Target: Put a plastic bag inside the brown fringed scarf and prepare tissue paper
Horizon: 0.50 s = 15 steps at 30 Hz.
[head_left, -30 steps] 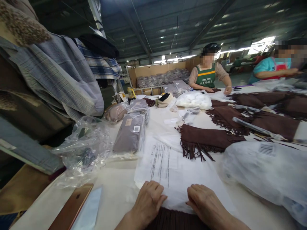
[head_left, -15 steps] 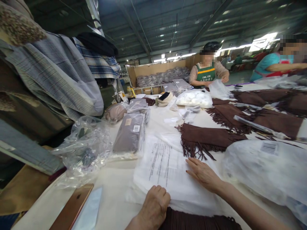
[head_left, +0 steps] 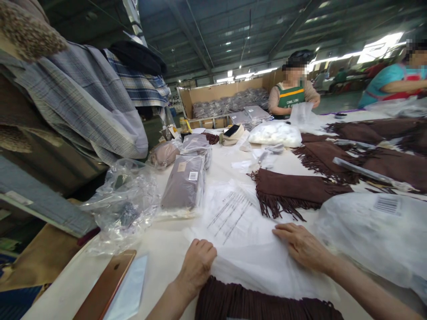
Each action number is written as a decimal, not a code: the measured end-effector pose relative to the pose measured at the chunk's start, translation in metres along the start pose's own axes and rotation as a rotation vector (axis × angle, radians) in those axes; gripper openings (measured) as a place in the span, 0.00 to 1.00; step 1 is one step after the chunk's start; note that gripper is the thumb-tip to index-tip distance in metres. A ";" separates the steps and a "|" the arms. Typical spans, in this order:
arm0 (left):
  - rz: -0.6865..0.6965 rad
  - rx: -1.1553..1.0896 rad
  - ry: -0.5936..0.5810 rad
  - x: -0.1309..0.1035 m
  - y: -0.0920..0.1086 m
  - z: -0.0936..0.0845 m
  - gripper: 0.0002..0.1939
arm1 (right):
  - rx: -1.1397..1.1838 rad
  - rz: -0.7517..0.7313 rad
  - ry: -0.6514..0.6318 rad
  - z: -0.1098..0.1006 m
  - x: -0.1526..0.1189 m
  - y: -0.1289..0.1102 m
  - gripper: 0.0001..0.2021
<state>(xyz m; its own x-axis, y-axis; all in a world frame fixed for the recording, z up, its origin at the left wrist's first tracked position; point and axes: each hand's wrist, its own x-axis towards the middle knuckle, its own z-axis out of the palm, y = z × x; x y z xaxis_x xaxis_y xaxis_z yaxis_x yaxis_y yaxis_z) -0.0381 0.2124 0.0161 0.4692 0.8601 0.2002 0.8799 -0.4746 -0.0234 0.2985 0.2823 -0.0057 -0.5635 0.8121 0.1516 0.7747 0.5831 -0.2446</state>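
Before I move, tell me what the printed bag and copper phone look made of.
Printed bag: likely thin plastic, matte, judging by its milky see-through look and soft creases.
Copper phone: metal or a case, satin, from the soft sheen along its edge.

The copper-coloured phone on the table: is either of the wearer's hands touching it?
No, the phone lies apart on the table, while the left hand and right hand are both at the white printed bag.

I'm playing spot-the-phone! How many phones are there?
2: a coppery phone beside the pale blue sheet, near left, and a black phone on the cream pouch, farther back. More may be hidden.
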 end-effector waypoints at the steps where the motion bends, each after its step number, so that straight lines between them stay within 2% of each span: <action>1: -0.024 -0.001 0.003 0.000 -0.004 -0.001 0.08 | 0.006 -0.025 -0.026 -0.003 -0.004 -0.001 0.28; 3: -0.073 -0.008 0.008 0.001 -0.010 -0.003 0.07 | 0.024 -0.076 -0.075 -0.008 -0.011 -0.004 0.30; 5: -0.115 -0.024 0.015 0.001 -0.014 -0.003 0.07 | 0.032 -0.116 -0.071 -0.008 -0.015 -0.005 0.25; 8: -0.155 -0.070 0.022 0.000 -0.017 -0.002 0.08 | 0.007 -0.138 0.053 -0.002 -0.017 -0.005 0.15; 10: -0.163 -0.108 0.022 -0.002 -0.017 -0.001 0.09 | -0.013 -0.140 0.116 0.002 -0.017 -0.005 0.14; 15: -0.134 -0.204 0.009 -0.001 -0.016 0.002 0.12 | -0.060 -0.107 0.173 0.000 -0.024 -0.011 0.10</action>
<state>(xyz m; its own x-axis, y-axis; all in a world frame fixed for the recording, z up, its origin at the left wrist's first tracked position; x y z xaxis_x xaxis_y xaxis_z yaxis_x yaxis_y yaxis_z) -0.0522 0.2199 0.0142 0.3477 0.9166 0.1973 0.9005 -0.3851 0.2019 0.3038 0.2562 -0.0064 -0.5897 0.7340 0.3369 0.7319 0.6621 -0.1612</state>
